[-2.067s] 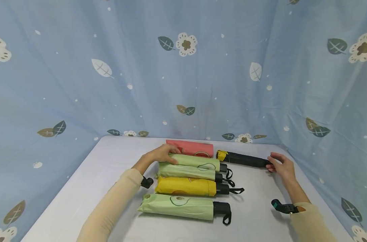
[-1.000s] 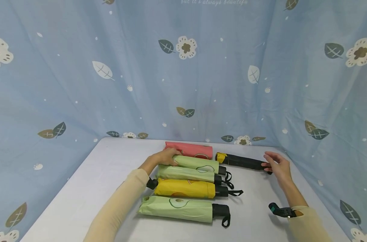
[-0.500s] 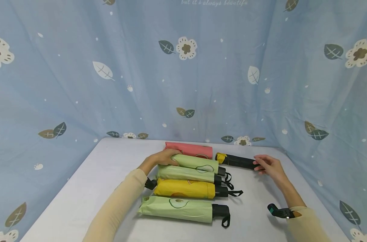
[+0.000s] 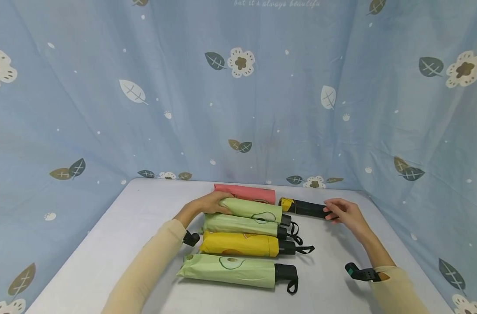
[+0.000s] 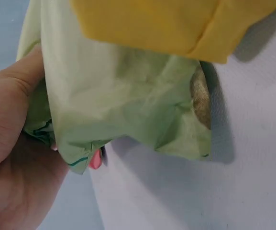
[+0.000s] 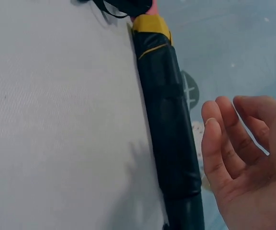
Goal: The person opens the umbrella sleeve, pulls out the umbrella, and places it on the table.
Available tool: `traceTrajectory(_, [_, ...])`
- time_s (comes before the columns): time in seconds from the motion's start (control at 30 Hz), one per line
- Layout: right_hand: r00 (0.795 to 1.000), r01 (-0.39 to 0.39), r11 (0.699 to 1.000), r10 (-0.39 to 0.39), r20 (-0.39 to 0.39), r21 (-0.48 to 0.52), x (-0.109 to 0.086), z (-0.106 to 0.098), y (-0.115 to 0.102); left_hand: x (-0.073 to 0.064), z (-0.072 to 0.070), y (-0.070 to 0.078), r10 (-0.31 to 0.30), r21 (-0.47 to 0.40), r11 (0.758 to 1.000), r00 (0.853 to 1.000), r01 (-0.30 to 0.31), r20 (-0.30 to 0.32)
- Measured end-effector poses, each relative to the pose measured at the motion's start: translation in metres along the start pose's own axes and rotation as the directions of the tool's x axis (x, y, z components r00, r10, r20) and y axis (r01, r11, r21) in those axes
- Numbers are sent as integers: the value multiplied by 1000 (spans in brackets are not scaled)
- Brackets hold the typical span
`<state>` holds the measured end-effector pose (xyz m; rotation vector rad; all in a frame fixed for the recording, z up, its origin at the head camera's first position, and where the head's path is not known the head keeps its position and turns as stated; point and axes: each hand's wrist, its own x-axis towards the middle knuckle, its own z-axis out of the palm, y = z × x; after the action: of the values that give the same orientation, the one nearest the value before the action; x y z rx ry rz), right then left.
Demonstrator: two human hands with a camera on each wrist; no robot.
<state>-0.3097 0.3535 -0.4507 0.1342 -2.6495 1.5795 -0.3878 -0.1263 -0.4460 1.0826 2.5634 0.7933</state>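
My left hand (image 4: 212,203) grips the left end of the rear pale green folded umbrella (image 4: 251,208), which has an avocado print. In the left wrist view, the thumb (image 5: 25,72) lies on green cloth, and the front green umbrella cloth (image 5: 94,96) hides part of the grip. A second green umbrella (image 4: 240,224), a yellow one (image 4: 240,244) and another green one (image 4: 228,271) lie in front. My right hand (image 4: 350,213) hovers by the right end of a black umbrella with a yellow tip (image 4: 307,208). The right wrist view shows its bent fingers apart from that black umbrella (image 6: 169,115).
A red umbrella (image 4: 246,192) lies at the back, partly hidden behind the left hand and the green umbrella. All rest on a white table (image 4: 332,279). Blue printed cloth (image 4: 238,109) hangs behind and at both sides. Black wrist straps hang from the handles.
My right hand has moved left along the black umbrella, from its far end. My left hand keeps its place, and the left end of the rear green umbrella now looks slightly raised.
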Motion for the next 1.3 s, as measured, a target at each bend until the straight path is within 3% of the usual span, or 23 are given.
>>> traceTrajectory(0.17, [998, 42, 999, -42, 44, -9, 0, 5, -11, -5, -3, -2, 43, -50, 998, 999, -45, -31])
traceTrajectory(0.37, [994, 52, 998, -47, 96, -46, 1, 16, -25, -10, -9, 5, 16, -112, 993, 999, -22, -48])
traceTrajectory(0.47, [993, 40, 999, -37, 114, -19, 1, 22, -33, -11, -11, 7, 24, -139, 990, 998, -30, -50])
traceTrajectory(0.8, [963, 152, 987, -158, 218, 45, 0, 42, -54, -12, -14, 14, 94, -161, 981, 993, -105, -74])
traceTrajectory(0.93, [957, 159, 987, -162, 239, 33, 0, 53, -59, -13, -14, 20, 112, -182, 975, 991, -124, -76])
traceTrajectory(1.1, [962, 134, 989, -144, 232, 60, 1, 61, -64, -13, -13, 26, 120, -214, 968, 990, -133, -74])
traceTrajectory(1.3, [970, 113, 987, -136, 201, 118, -2, 63, -68, -14, -15, 30, 122, -156, 978, 984, -142, -130])
